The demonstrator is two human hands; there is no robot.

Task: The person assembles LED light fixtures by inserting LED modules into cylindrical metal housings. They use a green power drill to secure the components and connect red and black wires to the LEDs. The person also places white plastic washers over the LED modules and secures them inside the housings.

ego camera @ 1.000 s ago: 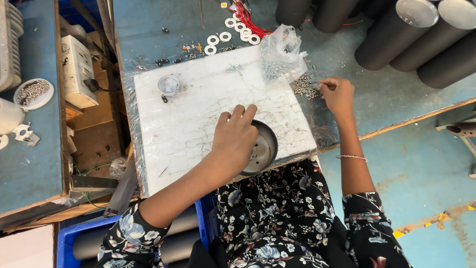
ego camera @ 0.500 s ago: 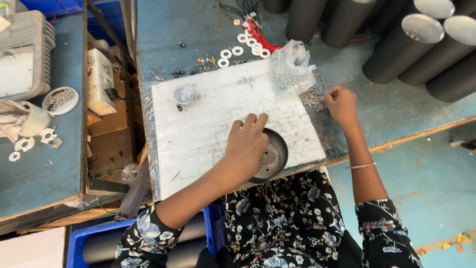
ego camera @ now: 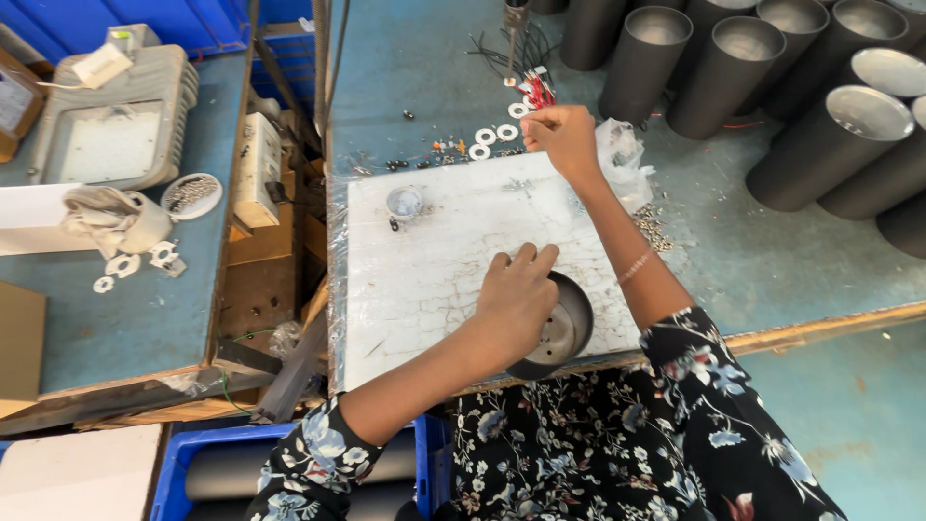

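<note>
I see the dark round housing (ego camera: 558, 333) at the near edge of the white cracked board (ego camera: 434, 270), partly overhanging it. It's a shallow cup, open side up, w/ a pale metal disc inside showing a few small holes. My left hand (ego camera: 516, 294) lies over its left rim, fingers held together and curled down on the edge, so approx. half of the cup is hidden under the palm.

My right hand (ego camera: 564, 135) is up at the far edge of the board, next to the white washers (ego camera: 492, 138) and the red/black wire ends (ego camera: 535, 89). Fingers are bunched in a loose fist; can't tell if they pinch anything, the tips are turned away from the camera.

Containers: a small clear cup (ego camera: 404, 202) on the board's far left w/ tiny pale bits inside, too small to ID. A crumpled clear bag (ego camera: 622, 154) just right of the right hand, w/ small screws (ego camera: 651, 227) scattered near it. Dark tube housings (ego camera: 733, 63) stand at far right, open tops showing pale insides; several are cut off by the frame. On the left bench, a white dish (ego camera: 191, 196) of small metal parts, a grey flood-light body (ego camera: 116, 121), and a blue crate (ego camera: 289, 463) at bottom holding dark tubes, mostly hidden by my sleeve.
</note>
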